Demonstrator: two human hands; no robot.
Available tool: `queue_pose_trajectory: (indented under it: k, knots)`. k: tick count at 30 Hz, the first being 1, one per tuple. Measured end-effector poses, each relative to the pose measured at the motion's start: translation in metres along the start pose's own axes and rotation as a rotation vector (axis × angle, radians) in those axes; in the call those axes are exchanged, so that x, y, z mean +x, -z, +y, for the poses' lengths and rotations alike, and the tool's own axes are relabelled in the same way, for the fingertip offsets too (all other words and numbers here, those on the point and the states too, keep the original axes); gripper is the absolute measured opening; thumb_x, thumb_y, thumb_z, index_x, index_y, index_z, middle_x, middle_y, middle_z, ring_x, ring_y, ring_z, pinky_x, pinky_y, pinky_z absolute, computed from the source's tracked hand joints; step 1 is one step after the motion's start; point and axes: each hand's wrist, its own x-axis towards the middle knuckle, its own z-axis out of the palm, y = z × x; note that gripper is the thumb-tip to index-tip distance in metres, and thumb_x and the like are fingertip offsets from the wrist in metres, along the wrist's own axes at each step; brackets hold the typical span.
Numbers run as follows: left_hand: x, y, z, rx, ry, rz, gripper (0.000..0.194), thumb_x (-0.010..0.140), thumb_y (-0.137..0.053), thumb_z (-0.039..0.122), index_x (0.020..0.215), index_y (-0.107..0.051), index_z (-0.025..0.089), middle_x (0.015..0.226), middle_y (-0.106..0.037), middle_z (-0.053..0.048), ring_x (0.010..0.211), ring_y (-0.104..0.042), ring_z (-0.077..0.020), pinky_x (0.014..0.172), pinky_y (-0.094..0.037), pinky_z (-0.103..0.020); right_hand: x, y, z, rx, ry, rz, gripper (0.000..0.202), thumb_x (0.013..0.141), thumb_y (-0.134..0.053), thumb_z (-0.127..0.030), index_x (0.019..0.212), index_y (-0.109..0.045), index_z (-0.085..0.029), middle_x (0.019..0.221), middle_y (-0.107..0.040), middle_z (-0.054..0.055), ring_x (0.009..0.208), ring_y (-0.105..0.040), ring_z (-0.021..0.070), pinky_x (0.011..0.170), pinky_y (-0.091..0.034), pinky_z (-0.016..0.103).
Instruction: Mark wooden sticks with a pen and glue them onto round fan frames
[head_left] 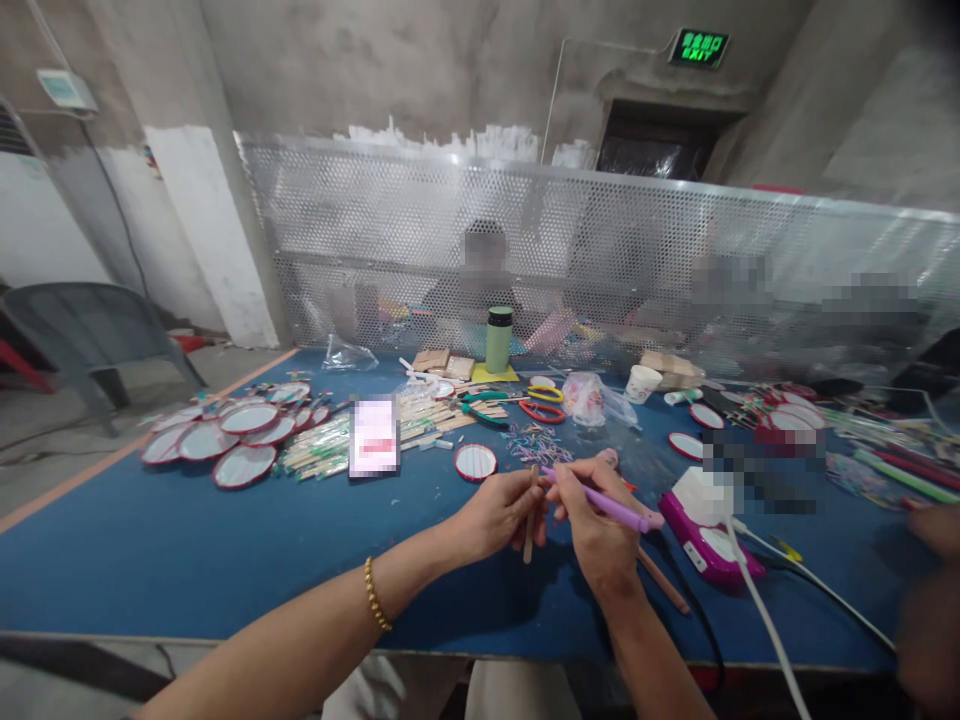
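My left hand [499, 515], with a gold bead bracelet at the wrist, is closed on a flat wooden stick [529, 540] that points down toward the table's front edge. Close beside it, my right hand [604, 535] grips a purple pen-shaped tool [611, 508], its tip near the top of the stick. The fingers partly hide where the two meet. Just beyond my hands lie a pile of small coloured pieces [536, 443] and a round white disc with a red rim [475, 461]. A brown stick [664, 582] lies by my right wrist.
Red-rimmed discs [247, 465] and wooden sticks [322, 445] are heaped at left, near a phone [374, 440]. Pliers [541, 411], a green bottle [499, 340] and a paper cup [643, 383] stand farther back. Cables run from a magenta box [701, 540]. Another person's arm [930, 610] shows at right.
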Motion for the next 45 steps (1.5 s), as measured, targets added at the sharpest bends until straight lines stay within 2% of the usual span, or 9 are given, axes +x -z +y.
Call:
queue_pose_trajectory:
  k: [7, 12, 18, 34, 39, 45]
  knots:
    - [-0.0003, 0.0004, -0.0008, -0.005, -0.002, 0.004, 0.063, 0.082, -0.044, 0.080, 0.084, -0.049, 0.017, 0.059, -0.057, 0.002, 0.040, -0.049, -0.0079, 0.039, -0.036, -0.019, -0.0006, -0.0005, -0.0005, 0.010, -0.026, -0.024, 0.024, 0.085, -0.066, -0.039, 0.070, -0.064, -0.020, 0.054, -0.062, -0.003, 0.041, -0.054, 0.0110, 0.040, -0.047, 0.022]
    - [0.0002, 0.0001, -0.0004, -0.004, 0.002, 0.004, 0.064, 0.081, -0.044, 0.081, 0.084, -0.050, 0.018, 0.057, -0.056, 0.003, 0.040, -0.048, -0.0076, 0.038, -0.035, -0.018, -0.0019, -0.0015, 0.0007, 0.011, -0.046, -0.011, 0.023, 0.084, -0.067, -0.039, 0.071, -0.064, -0.020, 0.055, -0.062, -0.003, 0.041, -0.054, 0.0106, 0.040, -0.046, 0.022]
    - [-0.0001, -0.0004, -0.0022, 0.037, -0.015, 0.014, 0.064, 0.082, -0.041, 0.081, 0.084, -0.050, 0.018, 0.057, -0.055, 0.003, 0.039, -0.046, -0.0073, 0.039, -0.035, -0.018, -0.0013, -0.0007, 0.0038, 0.009, -0.057, -0.052, 0.022, 0.084, -0.066, -0.038, 0.070, -0.065, -0.020, 0.055, -0.063, -0.002, 0.043, -0.055, 0.0111, 0.041, -0.047, 0.022]
    - [0.0012, 0.0004, -0.0065, 0.029, 0.004, -0.001, 0.064, 0.083, -0.040, 0.081, 0.086, -0.050, 0.018, 0.058, -0.056, 0.003, 0.038, -0.045, -0.0065, 0.038, -0.034, -0.018, -0.0011, -0.0007, 0.0028, -0.017, -0.017, -0.041, 0.022, 0.084, -0.064, -0.036, 0.069, -0.063, -0.020, 0.055, -0.063, -0.003, 0.042, -0.054, 0.0110, 0.042, -0.047, 0.023]
    - [0.0006, 0.0004, -0.0045, 0.040, 0.001, 0.006, 0.065, 0.082, -0.039, 0.082, 0.084, -0.050, 0.018, 0.057, -0.056, 0.002, 0.038, -0.046, -0.0068, 0.038, -0.035, -0.017, -0.0013, -0.0001, 0.0027, -0.019, -0.053, -0.062, 0.023, 0.084, -0.066, -0.039, 0.070, -0.064, -0.021, 0.055, -0.062, -0.003, 0.043, -0.054, 0.0111, 0.041, -0.046, 0.022]
    - [0.0001, -0.0005, -0.0019, 0.028, 0.003, 0.006, 0.064, 0.083, -0.040, 0.081, 0.085, -0.049, 0.018, 0.058, -0.056, 0.003, 0.038, -0.044, -0.0064, 0.038, -0.034, -0.018, -0.0010, -0.0002, 0.0039, -0.003, -0.037, -0.031, 0.024, 0.085, -0.065, -0.038, 0.070, -0.064, -0.020, 0.055, -0.063, -0.002, 0.042, -0.055, 0.0110, 0.041, -0.048, 0.022]
